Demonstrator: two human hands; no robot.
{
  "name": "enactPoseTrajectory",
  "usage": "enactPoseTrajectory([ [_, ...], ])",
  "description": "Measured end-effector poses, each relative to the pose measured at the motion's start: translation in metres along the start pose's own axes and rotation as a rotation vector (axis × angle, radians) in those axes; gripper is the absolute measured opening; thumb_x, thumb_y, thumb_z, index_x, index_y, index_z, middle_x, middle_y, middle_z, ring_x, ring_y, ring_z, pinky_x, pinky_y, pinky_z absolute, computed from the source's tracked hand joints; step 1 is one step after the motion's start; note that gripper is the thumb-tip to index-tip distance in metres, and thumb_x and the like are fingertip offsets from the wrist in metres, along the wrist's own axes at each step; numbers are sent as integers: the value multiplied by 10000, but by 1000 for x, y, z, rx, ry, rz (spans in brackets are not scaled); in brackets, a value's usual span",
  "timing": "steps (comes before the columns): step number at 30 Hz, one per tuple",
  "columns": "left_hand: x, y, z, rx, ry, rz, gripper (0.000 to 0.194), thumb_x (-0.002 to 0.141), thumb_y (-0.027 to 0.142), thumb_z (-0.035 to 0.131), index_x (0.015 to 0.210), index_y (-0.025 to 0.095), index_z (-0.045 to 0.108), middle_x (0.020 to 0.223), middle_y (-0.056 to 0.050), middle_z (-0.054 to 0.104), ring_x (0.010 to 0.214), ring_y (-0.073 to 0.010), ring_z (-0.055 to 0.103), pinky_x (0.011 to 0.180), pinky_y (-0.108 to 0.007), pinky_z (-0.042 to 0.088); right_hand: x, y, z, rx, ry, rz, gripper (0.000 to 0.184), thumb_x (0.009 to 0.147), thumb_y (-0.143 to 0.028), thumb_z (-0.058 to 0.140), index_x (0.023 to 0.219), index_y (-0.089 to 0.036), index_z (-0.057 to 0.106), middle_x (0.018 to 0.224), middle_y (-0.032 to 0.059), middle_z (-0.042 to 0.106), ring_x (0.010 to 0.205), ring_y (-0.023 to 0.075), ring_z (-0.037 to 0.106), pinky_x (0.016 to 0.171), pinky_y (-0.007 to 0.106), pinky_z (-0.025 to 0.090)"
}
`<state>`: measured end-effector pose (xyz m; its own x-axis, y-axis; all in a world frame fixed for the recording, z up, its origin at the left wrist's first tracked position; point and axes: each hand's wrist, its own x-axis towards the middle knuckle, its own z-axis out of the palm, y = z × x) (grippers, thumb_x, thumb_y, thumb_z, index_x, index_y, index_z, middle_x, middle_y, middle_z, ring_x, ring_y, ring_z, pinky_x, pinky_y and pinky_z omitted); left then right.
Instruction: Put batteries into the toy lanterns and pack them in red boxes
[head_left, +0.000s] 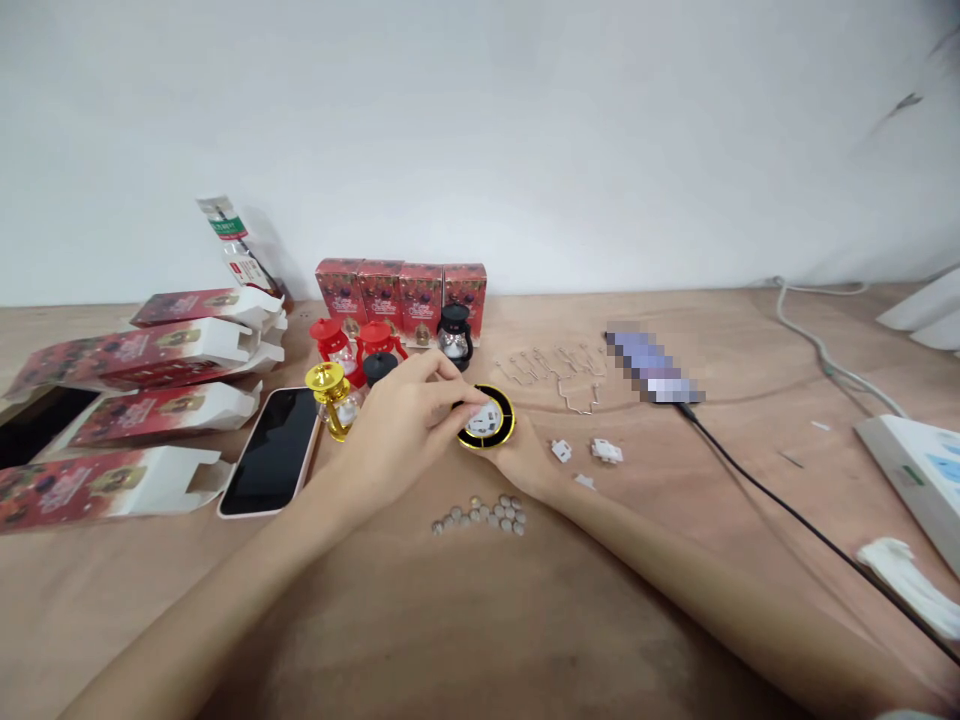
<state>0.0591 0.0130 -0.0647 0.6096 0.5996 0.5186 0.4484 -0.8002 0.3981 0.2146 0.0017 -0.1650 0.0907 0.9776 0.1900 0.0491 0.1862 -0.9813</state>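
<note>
Base, round, black with gold rims, sits just beyond the button cells. Your right hand holds it; your left hand pinches narrow at its white centre, can't tell on what. White plastic clips lie right of the cells.

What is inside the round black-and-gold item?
Inside its black ring sits a pale disc with dark markings, too small to identify. The left hand covers part of its left side; what lies beneath is hidden.
</note>
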Motion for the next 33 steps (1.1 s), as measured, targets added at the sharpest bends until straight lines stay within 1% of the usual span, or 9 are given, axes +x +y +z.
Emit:
enactPoseTrajectory([
  [5, 0, 0, -3, 145, -71, 87, 175, 880, 112, 543, 895, 173, 706, 807, -39, 647, 777, -186, 545, 676, -298, 427, 0, 1, -1, -17, -13, -16, 337, 599, -251, 714, 910, -205, 592, 851, -7, 670, 744, 173, 594, 692, 307, 490],
  [10, 1, 1, -5, 214, -117, 118, 281, 858, 32, 482, 896, 193, 710, 841, -45, 653, 770, -187, 518, 659, -299, 395, 0, 2, -2, -34, -31, -51, 337, 626, -221, 690, 946, -208, 586, 887, -12, 658, 753, 166, 580, 709, 296, 474],
  [12, 0, 1, -5, 228, -120, 121, 283, 858, 33, 483, 895, 198, 709, 844, -43, 653, 776, -187, 512, 661, -300, 383, 0, 3, -2, -31, -36, -51, 338, 625, -225, 691, 946, -207, 587, 879, -12, 655, 748, 165, 577, 707, 295, 471],
  [16, 0, -1, -4, 251, -127, 140, 257, 861, 53, 505, 889, 205, 710, 831, -37, 655, 759, -186, 502, 646, -304, 359, 0, 4, -2, -48, -23, -68, 262, 628, -210, 667, 878, -211, 589, 825, -17, 646, 709, 160, 557, 671, 288, 466],
  [18, -1, -1, -4, 250, -128, 144, 239, 871, 73, 511, 892, 206, 709, 836, -35, 656, 755, -181, 503, 646, -302, 356, 0, 4, -2, -41, -24, -78, 266, 619, -202, 663, 873, -219, 587, 817, -16, 646, 705, 162, 553, 660, 287, 467],
  [22, -2, -2, -2, 236, -93, 154, 190, 906, 158, 525, 880, 204, 708, 848, -34, 649, 761, -174, 514, 654, -303, 351, 1, 2, -1, -34, -20, -95, 233, 640, -225, 637, 866, -224, 579, 819, -14, 645, 711, 168, 564, 654, 292, 475],
  [25, -3, -2, 0, 223, -94, 172, 219, 940, 210, 486, 899, 212, 701, 850, -30, 644, 758, -166, 516, 657, -303, 342, 1, 0, 0, -39, -13, -107, 180, 668, -230, 609, 845, -225, 577, 807, -9, 645, 732, 175, 580, 649, 289, 478],
  [30, -4, 0, 4, 193, -59, 210, 233, 958, 207, 453, 912, 184, 680, 851, -32, 656, 748, -165, 493, 671, -306, 345, 0, 0, -1, -66, -18, -117, 158, 682, -231, 609, 837, -232, 580, 789, -10, 646, 722, 174, 581, 647, 284, 480],
  [33, -4, 2, 4, 200, -75, 204, 220, 950, 203, 471, 883, 175, 679, 832, -34, 653, 736, -166, 486, 664, -308, 338, 0, 0, -1, -82, -25, -128, 153, 700, -254, 597, 849, -221, 581, 784, -8, 642, 706, 166, 567, 644, 283, 472],
])
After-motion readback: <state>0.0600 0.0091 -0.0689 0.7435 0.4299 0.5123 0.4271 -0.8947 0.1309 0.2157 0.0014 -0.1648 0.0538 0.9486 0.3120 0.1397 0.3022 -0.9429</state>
